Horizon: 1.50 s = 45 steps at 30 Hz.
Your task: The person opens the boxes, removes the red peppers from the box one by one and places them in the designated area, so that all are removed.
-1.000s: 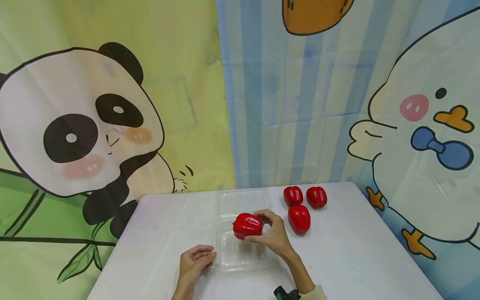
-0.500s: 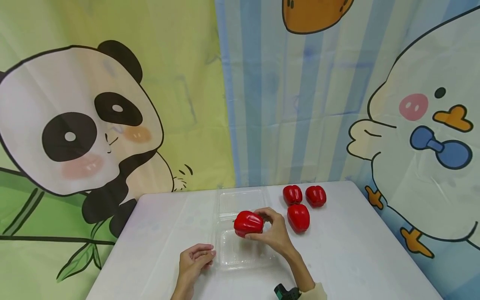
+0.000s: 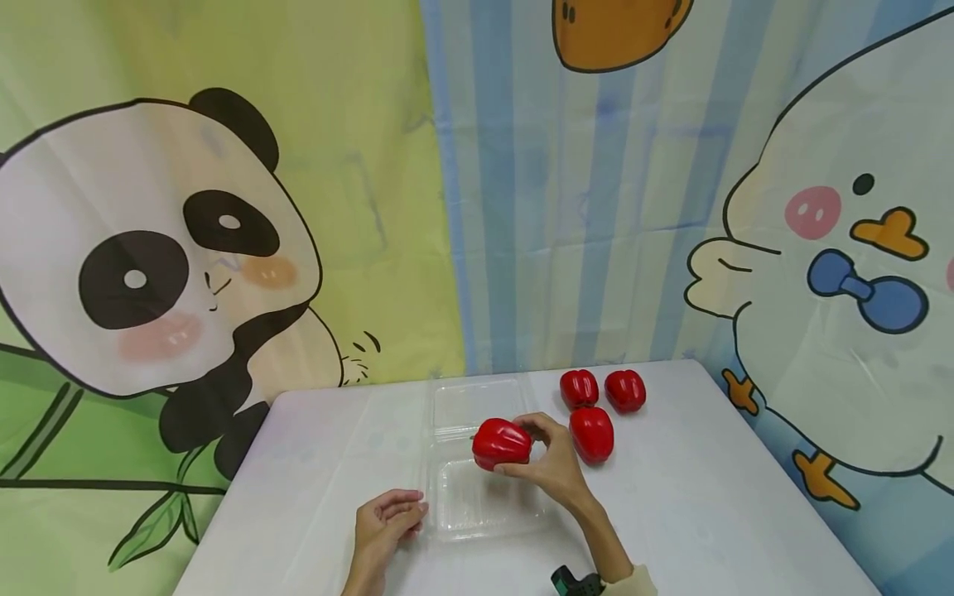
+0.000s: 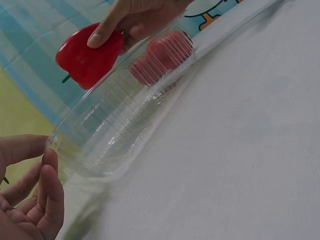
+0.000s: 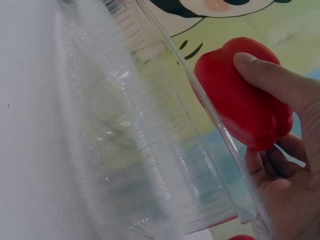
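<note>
A red bell pepper (image 3: pixel 502 444) is gripped by my right hand (image 3: pixel 555 465), thumb on one side and fingers on the other. It is held above a clear plastic clamshell box (image 3: pixel 484 511), whose lid (image 3: pixel 477 404) lies folded open toward the back. In the right wrist view the pepper (image 5: pixel 245 95) appears past the rim of the box (image 5: pixel 150 165), its stem end away from the palm. My left hand (image 3: pixel 383 526) pinches the box's near-left edge; the left wrist view shows thumb and fingertips (image 4: pixel 49 157) meeting at the rim.
Three more red bell peppers stand to the right of the box: one at the back (image 3: pixel 579 387), one beside it (image 3: pixel 625 391) and one nearer (image 3: pixel 592 434). The white table (image 3: pixel 693 513) ends at a cartoon-printed curtain (image 3: pixel 537 248) behind.
My right hand has shifted slightly to the right with the bell pepper in its grip. My left hand stays at the box's edge. The head view has tilted a little.
</note>
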{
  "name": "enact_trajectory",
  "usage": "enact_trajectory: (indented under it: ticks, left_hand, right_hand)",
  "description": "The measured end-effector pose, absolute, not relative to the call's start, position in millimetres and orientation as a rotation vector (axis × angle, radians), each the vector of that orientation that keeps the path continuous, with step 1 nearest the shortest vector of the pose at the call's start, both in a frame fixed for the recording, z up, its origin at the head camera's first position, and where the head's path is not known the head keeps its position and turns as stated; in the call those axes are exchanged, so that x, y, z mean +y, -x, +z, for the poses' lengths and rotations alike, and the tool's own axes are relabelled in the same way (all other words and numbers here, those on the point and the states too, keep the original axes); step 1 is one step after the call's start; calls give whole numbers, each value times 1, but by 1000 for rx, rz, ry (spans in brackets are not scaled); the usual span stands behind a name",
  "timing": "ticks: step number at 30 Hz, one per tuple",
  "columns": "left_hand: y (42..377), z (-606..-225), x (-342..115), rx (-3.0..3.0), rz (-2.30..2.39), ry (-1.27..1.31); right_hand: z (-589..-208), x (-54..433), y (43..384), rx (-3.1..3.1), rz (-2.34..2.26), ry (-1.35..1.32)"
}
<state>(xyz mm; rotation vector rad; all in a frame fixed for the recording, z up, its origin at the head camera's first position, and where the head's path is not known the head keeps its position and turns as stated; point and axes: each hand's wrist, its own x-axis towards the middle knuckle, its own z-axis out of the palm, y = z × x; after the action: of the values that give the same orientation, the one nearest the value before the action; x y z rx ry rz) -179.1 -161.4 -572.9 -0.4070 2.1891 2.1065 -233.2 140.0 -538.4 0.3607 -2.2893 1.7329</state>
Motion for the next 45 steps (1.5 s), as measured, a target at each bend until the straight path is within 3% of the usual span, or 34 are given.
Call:
enact_trajectory:
  ticks: [45]
  left_hand:
    - [179, -575, -164, 2196, 2092, 392]
  right_hand:
    - [-540, 162, 233, -2276, 1687, -235]
